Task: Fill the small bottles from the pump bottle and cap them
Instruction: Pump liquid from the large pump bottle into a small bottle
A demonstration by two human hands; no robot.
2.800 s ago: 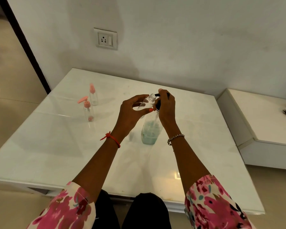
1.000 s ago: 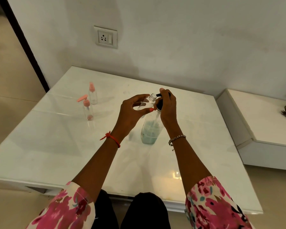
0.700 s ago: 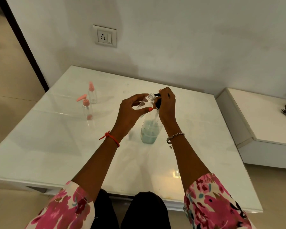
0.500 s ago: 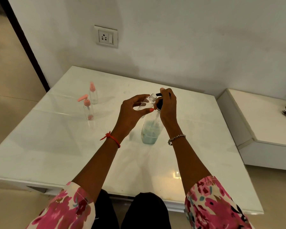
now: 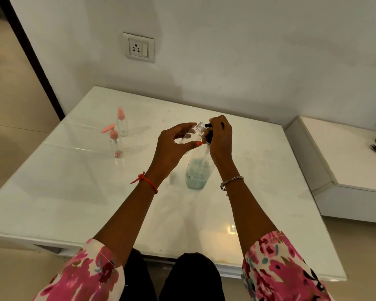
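— Where is the counter open?
— Its whole near half, and the right side past the pump bottle.
— What blocks the way?
— Two small capped bottles, one just in front of the other, stand left of both hands; the wall closes the far edge.

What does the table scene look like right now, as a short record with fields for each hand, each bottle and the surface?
left hand: holds small clear bottle, uncapped, tilted toward pump nozzle
right hand: on black pump head of pump bottle
pump bottle: upright, bluish liquid low inside
pink-capped bottles: two, upright, far left
surface: white table
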